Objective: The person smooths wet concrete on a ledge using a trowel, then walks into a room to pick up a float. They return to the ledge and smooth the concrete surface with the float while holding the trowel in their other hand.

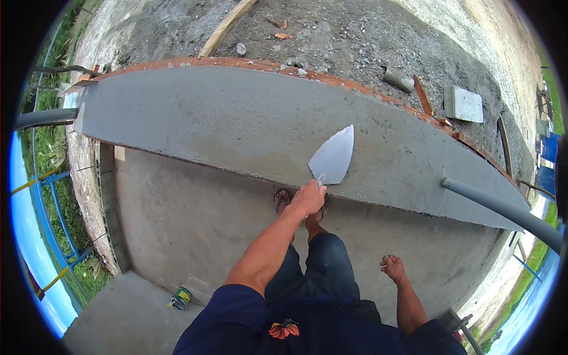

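Observation:
My left hand (309, 198) is closed round the handle of a trowel (334, 155). The pale, pointed blade lies flat over the smooth grey cement surface (248, 118) of a long ledge, close to its near edge. My right hand (393, 268) hangs at the right of my legs, away from the ledge, with its fingers loosely bent and nothing visible in it.
A grey pipe (503, 207) juts over the ledge at the right, another pipe (47, 118) at the left. Beyond lie gravel (355, 41), a concrete block (464, 105) and a wooden plank (228, 26). A small can (180, 298) stands at lower left.

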The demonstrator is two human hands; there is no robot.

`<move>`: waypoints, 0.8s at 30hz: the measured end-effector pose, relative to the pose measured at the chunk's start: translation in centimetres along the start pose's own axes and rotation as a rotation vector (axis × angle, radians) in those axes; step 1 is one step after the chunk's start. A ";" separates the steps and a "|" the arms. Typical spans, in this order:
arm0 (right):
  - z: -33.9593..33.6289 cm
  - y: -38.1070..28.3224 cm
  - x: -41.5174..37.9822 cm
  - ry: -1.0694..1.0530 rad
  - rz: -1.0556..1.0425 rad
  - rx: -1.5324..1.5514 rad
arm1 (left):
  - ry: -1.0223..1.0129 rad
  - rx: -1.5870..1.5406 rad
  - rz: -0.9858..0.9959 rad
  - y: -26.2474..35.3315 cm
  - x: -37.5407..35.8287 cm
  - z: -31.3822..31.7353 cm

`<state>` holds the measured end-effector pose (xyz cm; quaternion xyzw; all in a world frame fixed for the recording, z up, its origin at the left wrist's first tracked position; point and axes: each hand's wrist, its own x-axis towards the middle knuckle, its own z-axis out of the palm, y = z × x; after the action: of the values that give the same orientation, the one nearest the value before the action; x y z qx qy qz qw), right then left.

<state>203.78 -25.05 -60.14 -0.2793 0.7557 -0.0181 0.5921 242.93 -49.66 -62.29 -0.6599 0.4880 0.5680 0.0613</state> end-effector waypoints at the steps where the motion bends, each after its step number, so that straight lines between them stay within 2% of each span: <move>1: -0.4 -0.7 -0.2 0.014 -0.007 0.011 | -0.117 0.044 0.041 1.8 -0.7 1.6; 3: -1.0 -1.7 -0.6 0.033 -0.017 0.027 | -0.150 0.127 0.187 3.5 -0.9 4.1; 6: -2.3 -1.9 -1.2 0.135 -0.006 0.087 | -0.127 0.134 0.243 5.3 0.2 1.8; 8: -2.4 -0.6 -1.2 0.168 0.039 0.095 | 0.017 0.201 0.255 3.8 3.7 -0.8; 10: -1.4 0.2 -1.4 0.178 0.081 0.068 | 0.142 0.255 0.276 0.4 5.6 -7.5; 14: 3.3 -0.1 -2.8 0.142 0.134 -0.016 | 0.304 0.252 0.067 -10.1 7.3 -24.0; 15: 4.8 -0.9 -2.9 0.135 0.135 -0.028 | 0.318 0.309 -0.012 -12.0 6.6 -28.1; 18: 9.9 -5.2 -4.0 0.141 0.171 -0.017 | 0.459 0.322 -0.089 -22.6 8.2 -37.7; 19: 11.8 -6.7 -4.2 0.137 0.175 -0.011 | 0.360 0.130 -0.211 -22.5 5.8 -41.4; 20: 13.6 -8.5 -4.5 0.130 0.176 -0.006 | 0.410 0.121 -0.160 -26.2 6.2 -44.2; 24: 19.5 -13.9 -4.7 0.091 0.159 0.007 | 0.602 -0.128 -0.313 -36.2 5.6 -55.3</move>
<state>227.69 -28.75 -56.84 -0.2151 0.8017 0.0137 0.5576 306.20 -69.32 -64.77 -0.8673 0.3404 0.3609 -0.0406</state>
